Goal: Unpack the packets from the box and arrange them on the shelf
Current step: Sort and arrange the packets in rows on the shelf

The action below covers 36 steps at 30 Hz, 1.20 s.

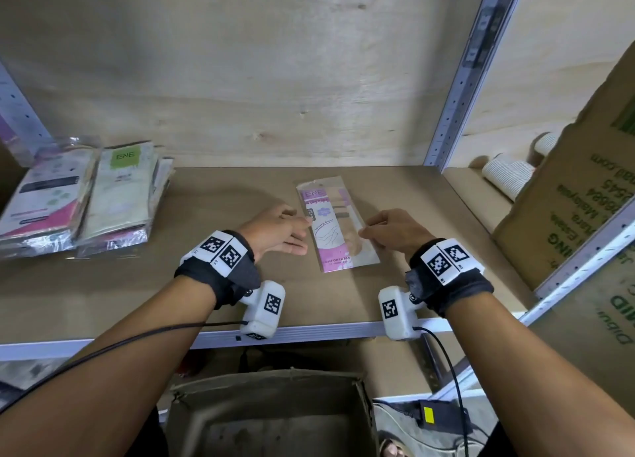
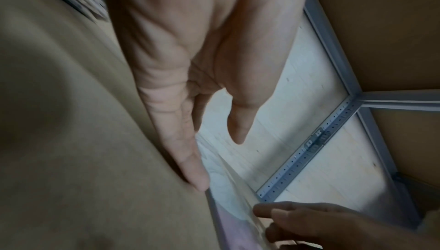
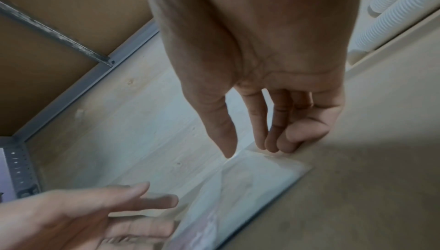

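Nearest you, the box [image 1: 268,419] sat below the shelf [image 1: 309,331]. Your left hand [image 1: 275,231] lay flat, fingers straight, against the packet [image 1: 335,224]; your right hand [image 1: 391,230] pinched its other edge with curled fingers, probably to square it up. Only the right wrist view showed that edge lifted. The stacked packets [image 1: 79,195] lay farther left.

Probably a stockroom, slotted metal shelving [image 1: 450,120], stacked packets [image 1: 79,195], cartons [image 1: 567,209]
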Each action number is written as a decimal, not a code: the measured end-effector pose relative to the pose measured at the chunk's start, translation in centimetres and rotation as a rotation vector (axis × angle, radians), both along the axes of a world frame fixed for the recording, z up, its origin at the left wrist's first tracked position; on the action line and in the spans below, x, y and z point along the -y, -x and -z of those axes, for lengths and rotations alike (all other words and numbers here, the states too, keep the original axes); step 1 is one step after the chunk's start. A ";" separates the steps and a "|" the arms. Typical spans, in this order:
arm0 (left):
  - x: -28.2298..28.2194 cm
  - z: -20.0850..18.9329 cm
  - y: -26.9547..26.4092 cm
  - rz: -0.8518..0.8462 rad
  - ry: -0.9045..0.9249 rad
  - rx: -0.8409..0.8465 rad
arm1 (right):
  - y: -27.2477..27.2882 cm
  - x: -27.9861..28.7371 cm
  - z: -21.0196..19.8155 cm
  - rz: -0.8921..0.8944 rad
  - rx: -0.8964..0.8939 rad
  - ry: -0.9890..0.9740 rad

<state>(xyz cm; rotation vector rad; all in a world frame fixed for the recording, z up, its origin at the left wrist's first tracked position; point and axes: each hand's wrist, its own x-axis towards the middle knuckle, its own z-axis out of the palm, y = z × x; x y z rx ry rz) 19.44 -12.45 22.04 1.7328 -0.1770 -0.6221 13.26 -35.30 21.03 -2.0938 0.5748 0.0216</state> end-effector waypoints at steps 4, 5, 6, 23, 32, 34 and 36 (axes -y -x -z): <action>1.5 -0.1 0.9 0.013 0.004 0.060 | 0.2 0.2 -0.2 -0.013 -0.013 -0.024; 1.8 -0.1 1.1 0.016 0.003 0.076 | 0.3 0.3 -0.2 -0.016 -0.020 -0.026; 2.0 -0.1 1.3 0.017 0.004 0.086 | 0.4 0.3 -0.3 -0.020 -0.026 -0.027; 9.9 -1.3 1.2 0.073 0.041 0.039 | 2.0 4.8 -1.5 0.102 0.026 -0.007; 16.3 -0.7 0.9 0.060 0.091 -0.012 | 2.3 9.0 -1.7 0.234 0.014 0.134; 17.1 -0.6 0.7 0.053 0.092 -0.012 | 2.2 9.4 -1.7 0.239 0.006 0.150; 17.4 -0.5 0.6 0.053 0.093 -0.004 | 2.1 9.6 -1.6 0.235 0.002 0.152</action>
